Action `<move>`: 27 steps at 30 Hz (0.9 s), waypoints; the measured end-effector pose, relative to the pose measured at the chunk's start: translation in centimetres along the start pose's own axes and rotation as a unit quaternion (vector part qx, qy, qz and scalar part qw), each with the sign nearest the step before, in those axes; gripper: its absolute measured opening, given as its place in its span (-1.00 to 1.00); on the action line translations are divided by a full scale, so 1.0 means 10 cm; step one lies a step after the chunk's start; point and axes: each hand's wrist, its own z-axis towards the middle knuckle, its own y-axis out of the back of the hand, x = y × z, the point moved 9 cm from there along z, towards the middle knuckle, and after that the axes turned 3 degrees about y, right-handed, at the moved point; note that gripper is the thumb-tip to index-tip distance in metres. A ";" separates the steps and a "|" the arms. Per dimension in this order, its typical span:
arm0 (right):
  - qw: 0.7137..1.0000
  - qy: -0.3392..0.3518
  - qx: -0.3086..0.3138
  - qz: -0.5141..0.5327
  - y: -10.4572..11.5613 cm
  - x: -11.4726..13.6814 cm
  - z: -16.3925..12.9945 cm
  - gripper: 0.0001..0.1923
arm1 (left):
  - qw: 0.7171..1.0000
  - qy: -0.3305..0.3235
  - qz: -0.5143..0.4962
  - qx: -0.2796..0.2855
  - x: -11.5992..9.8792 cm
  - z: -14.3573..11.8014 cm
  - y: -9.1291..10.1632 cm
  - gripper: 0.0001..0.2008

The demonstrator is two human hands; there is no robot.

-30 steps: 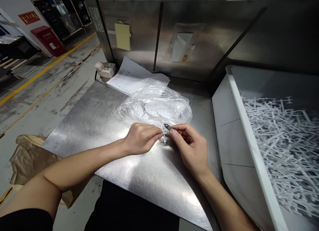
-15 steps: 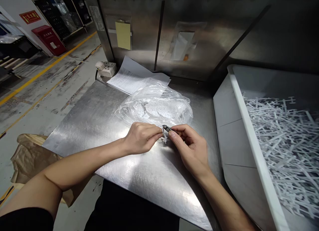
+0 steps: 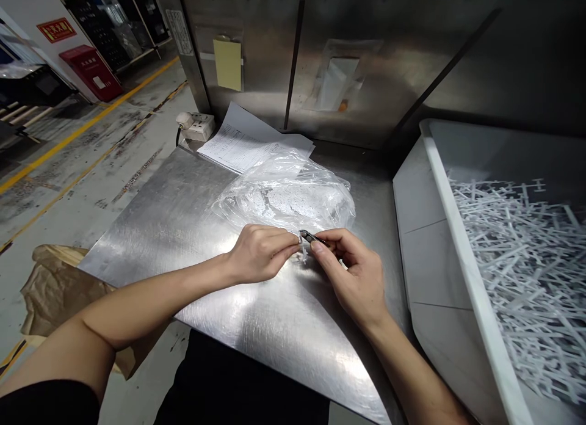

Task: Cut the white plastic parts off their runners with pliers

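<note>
Over the table (image 3: pixel 183 229), the left hand (image 3: pixel 259 254) pinches a small white part (image 3: pixel 303 252) hanging upright. Just right of it, the right hand (image 3: pixel 357 275) grips cutters (image 3: pixel 307 236), tip touching the part's top.

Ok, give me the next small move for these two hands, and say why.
Probably close the small metal cutter in the right hand on the white plastic piece pinched by the left hand. Its tip already sits at the piece's top, just in front of the clear plastic bag, so nothing else seems to need repositioning.
</note>
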 end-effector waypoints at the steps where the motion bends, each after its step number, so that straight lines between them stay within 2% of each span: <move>1: 1.000 0.000 0.000 -0.001 0.00 0.00 0.00 -0.87 | 1.000 0.000 0.001 0.000 0.00 0.00 0.00 -0.70; 16: 1.000 -0.013 0.015 0.016 -0.05 -0.04 -0.02 -0.83 | 1.000 -0.022 0.019 -0.006 -0.05 -0.01 -0.01 -0.72; 21: 0.996 -0.055 0.034 0.064 -0.13 -0.17 -0.05 -0.74 | 0.999 -0.025 0.028 -0.003 -0.08 -0.02 -0.04 -0.73; 27: 0.991 -0.093 0.021 0.099 -0.13 -0.24 -0.06 -0.67 | 0.999 -0.015 0.035 -0.003 -0.07 -0.03 -0.05 -0.79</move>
